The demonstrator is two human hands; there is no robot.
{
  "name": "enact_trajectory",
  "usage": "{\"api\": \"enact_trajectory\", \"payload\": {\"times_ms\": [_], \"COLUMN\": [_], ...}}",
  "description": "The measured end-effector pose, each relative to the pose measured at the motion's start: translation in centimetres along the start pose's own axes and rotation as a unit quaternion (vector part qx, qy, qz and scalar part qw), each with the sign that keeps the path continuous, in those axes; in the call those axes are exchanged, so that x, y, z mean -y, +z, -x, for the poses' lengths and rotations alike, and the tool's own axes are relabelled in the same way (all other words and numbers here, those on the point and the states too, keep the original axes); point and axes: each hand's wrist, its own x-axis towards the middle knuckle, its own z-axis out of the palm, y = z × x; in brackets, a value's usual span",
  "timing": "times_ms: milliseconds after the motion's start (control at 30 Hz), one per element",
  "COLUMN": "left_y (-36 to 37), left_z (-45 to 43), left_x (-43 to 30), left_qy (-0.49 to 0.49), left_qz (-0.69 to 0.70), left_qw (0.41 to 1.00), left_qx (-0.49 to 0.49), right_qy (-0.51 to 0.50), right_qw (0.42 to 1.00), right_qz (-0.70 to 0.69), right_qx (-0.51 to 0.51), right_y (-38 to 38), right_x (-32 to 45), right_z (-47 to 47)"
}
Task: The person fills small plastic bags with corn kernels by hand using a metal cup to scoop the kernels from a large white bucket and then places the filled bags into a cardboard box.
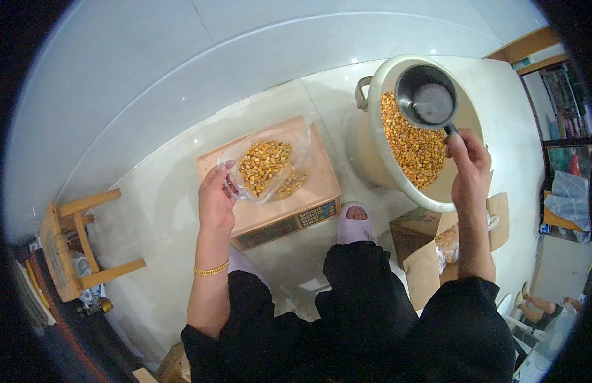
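My left hand (219,194) grips the edge of a clear plastic bag (301,143) with corn kernels (265,165) inside. The bag rests on the pinkish platform of a digital scale (315,174), whose keypad and dark display face me. In my right hand (471,160) is the handle of a dark scoop (427,98), tilted so that its hollow faces up towards me. No kernels are visible in the scoop. Beneath it stands a large cream bucket (372,143), leaning or seen at an angle, with many loose corn kernels (413,148) in it.
An open cardboard box (420,270) holding bagged goods stands below the bucket. A wooden stool (61,253) lies on its side at the left. Shelves (547,139) line the right side, and a seated person's legs (538,309) show at the lower right. A tiled wall (181,86) runs behind the scale.
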Motion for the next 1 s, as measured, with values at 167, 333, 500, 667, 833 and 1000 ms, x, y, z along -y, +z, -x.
{"api": "enact_trajectory", "payload": {"times_ms": [167,333,500,667,833,1000], "left_y": [0.7,-0.1,0.7,0.6,-0.7,0.0], "left_z": [0.0,-0.6,-0.8,-0.1,-0.1,0.1], "left_x": [-0.2,0.4,0.6,-0.1,-0.3,-1.0], "left_qy": [-0.005,-0.006,-0.015,-0.007,0.011,0.024], "left_qz": [-0.017,-0.027,-0.017,-0.011,-0.038,-0.066], "left_qw": [1.0,1.0,1.0,1.0,0.999,0.997], "left_qx": [-0.01,-0.009,-0.009,-0.012,-0.03,-0.017], "right_qy": [-0.042,0.006,0.198,0.361,0.321,0.127], "right_qw": [0.85,0.782,0.898,0.908,0.933,0.96], "right_qz": [0.523,0.575,0.317,-0.032,-0.135,-0.19], "right_qx": [0.038,0.24,0.232,0.211,0.093,0.164], "right_y": [-0.7,4.3,1.5,-4.9,-7.1,-6.5], "right_x": [-7.0,-11.6,-14.4,-13.4,-7.9,-1.3], "right_z": [-6.0,-6.0,-6.8,-6.1,-3.5,-1.0]}}
